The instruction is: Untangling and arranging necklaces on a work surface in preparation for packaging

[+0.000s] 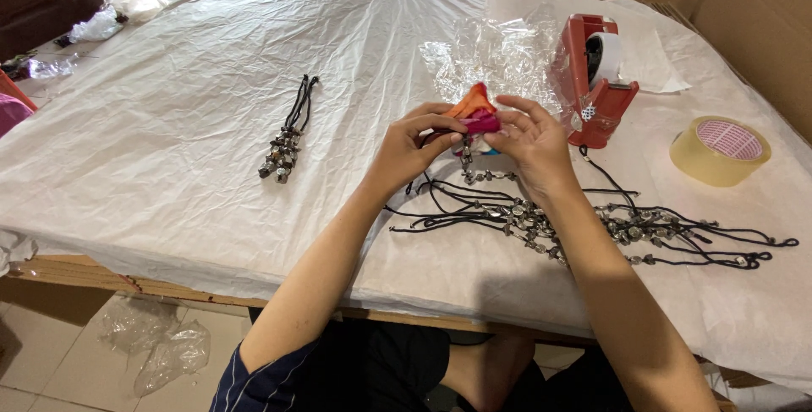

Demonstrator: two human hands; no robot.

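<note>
My left hand (412,148) and my right hand (531,143) meet above the table and together pinch a small orange and pink cloth piece (474,111). A beaded black cord (467,156) hangs down from between the fingers. Under my right forearm lies a tangle of black cords with metal beads (592,224), spread toward the right. A separate bundle of beaded cords (288,134) lies apart to the left of my hands.
A red tape dispenser (592,78) stands just right of my hands, with crumpled clear plastic bags (499,52) behind them. A roll of clear tape (719,151) lies at the right. White crinkled sheeting (169,141) covers the table. Cardboard boxes (744,14) stand at the back right.
</note>
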